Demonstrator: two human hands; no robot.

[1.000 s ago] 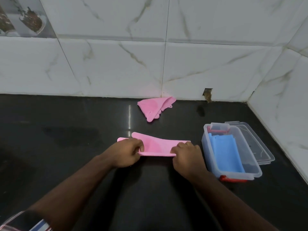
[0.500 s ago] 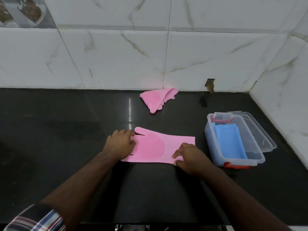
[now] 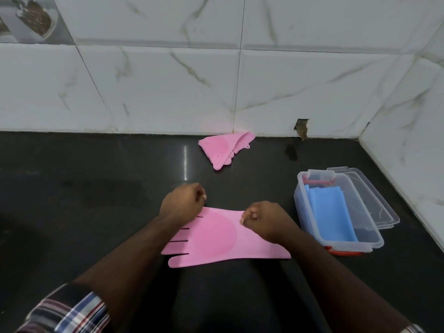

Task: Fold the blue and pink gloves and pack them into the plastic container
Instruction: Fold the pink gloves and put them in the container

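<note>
Pink glove lies flat on the dark desk in front of you, fingers pointing left. Your left hand is curled shut on its far finger edge, your right hand pinched on its far cuff edge. Blue gloves sit folded inside the plastic container just right; a second pink glove lies crumpled by the wall
</note>
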